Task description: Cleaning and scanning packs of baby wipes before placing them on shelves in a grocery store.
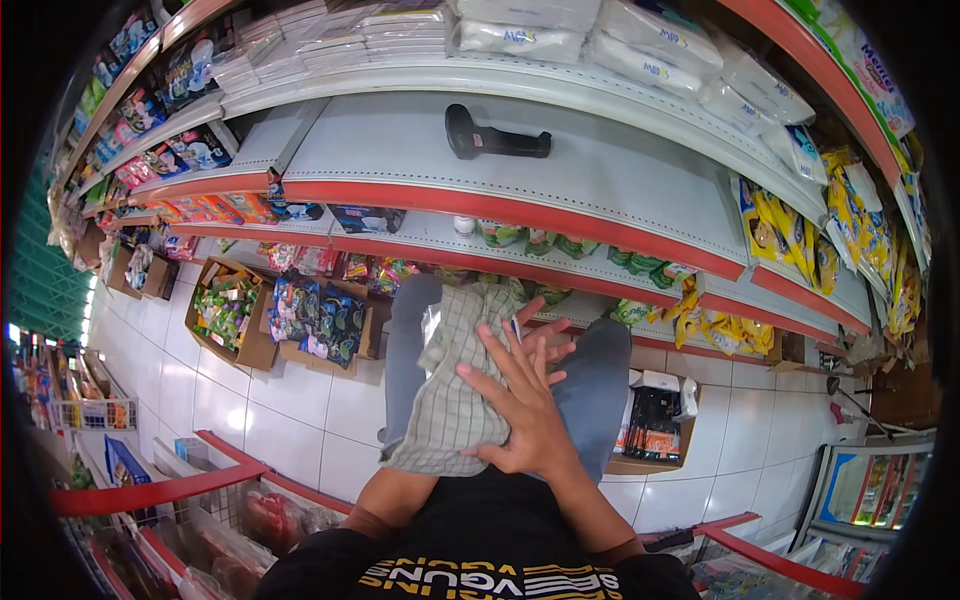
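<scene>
A pale checked cloth [457, 390] hangs in front of my body, above my knees. My left hand [556, 328] is beneath it and holds it up. Most of that hand is hidden, with only spread fingertips showing past the cloth's right side. Flat against the cloth's right part lies my right hand [529, 409], fingers apart. A shiny silvery edge [431, 341] shows at the cloth's left; what it belongs to is hidden. Ahead, a black handheld barcode scanner [495, 139] lies on its side on the grey metal shelf [360, 150], apart from both hands.
Wrapped tissue packs [517, 41] fill the shelf above. Green pouches [577, 246] stand on a lower shelf. On the tiled floor, cartons of goods [229, 311] sit at left, and another carton [656, 427] is by my right knee. Red-edged racks [165, 487] stand behind me.
</scene>
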A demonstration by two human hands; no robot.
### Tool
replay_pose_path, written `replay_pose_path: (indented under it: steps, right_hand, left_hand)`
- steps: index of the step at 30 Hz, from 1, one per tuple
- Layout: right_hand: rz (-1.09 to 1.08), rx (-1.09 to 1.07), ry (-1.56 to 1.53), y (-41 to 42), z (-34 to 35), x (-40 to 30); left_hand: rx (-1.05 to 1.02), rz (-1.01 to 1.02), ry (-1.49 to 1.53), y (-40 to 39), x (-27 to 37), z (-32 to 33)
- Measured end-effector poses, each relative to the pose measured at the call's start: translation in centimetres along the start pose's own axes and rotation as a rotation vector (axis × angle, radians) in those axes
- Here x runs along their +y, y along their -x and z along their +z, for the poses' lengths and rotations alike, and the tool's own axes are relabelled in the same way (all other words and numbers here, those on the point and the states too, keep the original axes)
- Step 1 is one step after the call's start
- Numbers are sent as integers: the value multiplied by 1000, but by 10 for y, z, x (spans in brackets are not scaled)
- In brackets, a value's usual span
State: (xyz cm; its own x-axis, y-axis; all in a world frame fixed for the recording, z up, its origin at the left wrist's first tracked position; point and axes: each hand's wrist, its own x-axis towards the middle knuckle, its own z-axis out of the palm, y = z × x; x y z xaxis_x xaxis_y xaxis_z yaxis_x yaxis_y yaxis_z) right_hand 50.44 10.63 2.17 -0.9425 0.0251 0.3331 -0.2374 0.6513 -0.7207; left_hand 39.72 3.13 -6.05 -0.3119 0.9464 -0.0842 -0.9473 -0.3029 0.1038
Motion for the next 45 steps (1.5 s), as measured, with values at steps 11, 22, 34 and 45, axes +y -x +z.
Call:
replay_pose_path:
  steps: [11,22,34,45]
  right_hand:
    - [-78,391,656,-57,-71,98]
    - [-144,232,727,-213,-98,189]
    - [0,203,611,-223,-52,175]
    - [547,187,-421,11,7,45]
  left_hand:
    - [-604,183,198,26,6,6]
    - [256,297,-42,36,51,-7]
    - [763,863,-911,41,89,-12]
    - [810,864,-1316,19,77,-20]
